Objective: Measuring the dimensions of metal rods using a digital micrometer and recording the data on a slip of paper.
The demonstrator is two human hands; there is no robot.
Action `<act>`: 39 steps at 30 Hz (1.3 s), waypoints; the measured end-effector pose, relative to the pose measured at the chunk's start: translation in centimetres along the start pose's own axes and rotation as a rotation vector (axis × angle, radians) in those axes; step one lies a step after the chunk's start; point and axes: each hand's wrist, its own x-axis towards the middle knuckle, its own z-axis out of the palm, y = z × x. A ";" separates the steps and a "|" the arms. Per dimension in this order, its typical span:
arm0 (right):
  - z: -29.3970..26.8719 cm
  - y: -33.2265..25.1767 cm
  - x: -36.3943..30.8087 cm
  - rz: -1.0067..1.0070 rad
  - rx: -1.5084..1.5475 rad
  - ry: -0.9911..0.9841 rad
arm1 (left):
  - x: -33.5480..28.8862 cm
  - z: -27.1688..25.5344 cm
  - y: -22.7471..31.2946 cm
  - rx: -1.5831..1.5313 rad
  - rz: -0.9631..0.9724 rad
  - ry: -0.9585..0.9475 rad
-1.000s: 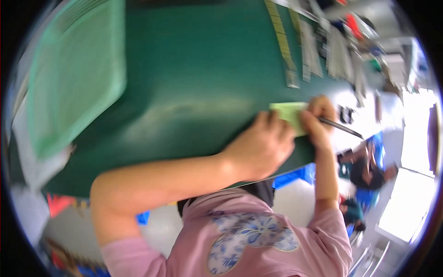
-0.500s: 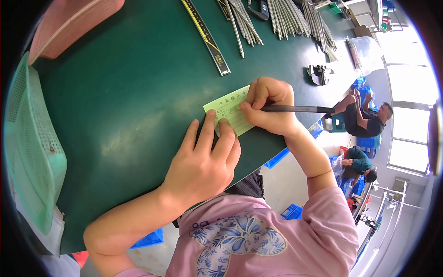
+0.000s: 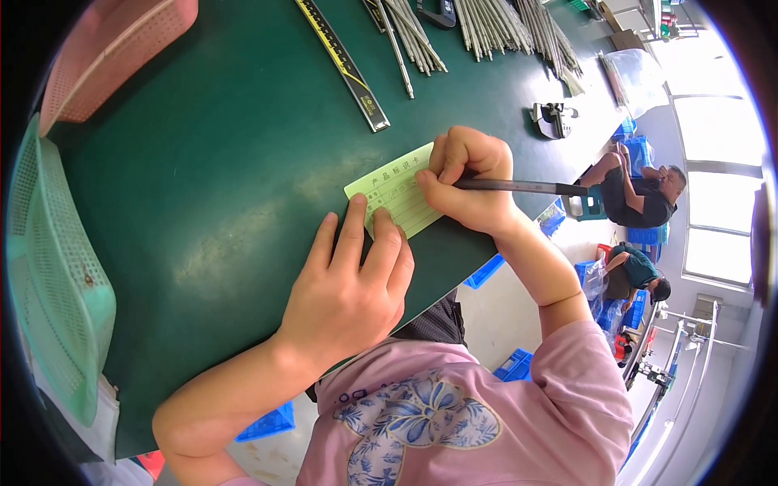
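Note:
A pale green card (image 3: 409, 212) with printed lines lies on the dark green tabletop (image 3: 219, 154). My left hand (image 3: 348, 279) rests flat, fingers spread, with its fingertips on the card's left and lower part. In my right hand (image 3: 478, 182) a dark pen (image 3: 531, 187) is gripped, its barrel pointing away to the right. The pen's tip is hidden behind my fingers, over the card's right half. Some handwriting shows on an upper line of the card.
A black and yellow ruler (image 3: 344, 65) lies beyond the card, near bundles of metal rods (image 3: 493, 28). A silver and black device (image 3: 554, 120) sits to the right. Pink (image 3: 113, 61) and green (image 3: 61, 267) perforated baskets stand at left. Two people sit beyond the table at right.
The table and everything on it have shifted slightly left and up in view. Both hands stay at the card, the right still gripping the pen; more handwriting is visible.

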 end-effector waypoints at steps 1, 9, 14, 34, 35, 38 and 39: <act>0.0 0.0 -0.1 0.013 -0.037 -0.021 | 0.0 0.0 0.0 0.000 0.000 0.003; -0.2 -0.1 -0.2 0.031 -0.066 -0.082 | 0.0 0.1 0.0 -0.017 0.002 -0.016; -0.3 0.2 -0.2 -0.012 -0.022 0.007 | 0.1 -0.2 0.0 -0.013 0.002 -0.022; -1.4 0.2 -0.3 0.059 -0.051 -0.031 | 0.7 0.0 0.3 -0.003 0.020 -0.027; -1.4 0.4 0.0 0.079 0.038 -0.020 | 0.8 -0.1 0.1 0.001 0.018 -0.034; -0.9 1.1 0.7 0.056 0.037 0.059 | -0.2 0.4 -0.3 0.011 -0.008 -0.080; -0.7 0.7 0.6 0.136 -0.057 0.056 | -0.6 0.5 -0.2 -0.035 -0.019 -0.014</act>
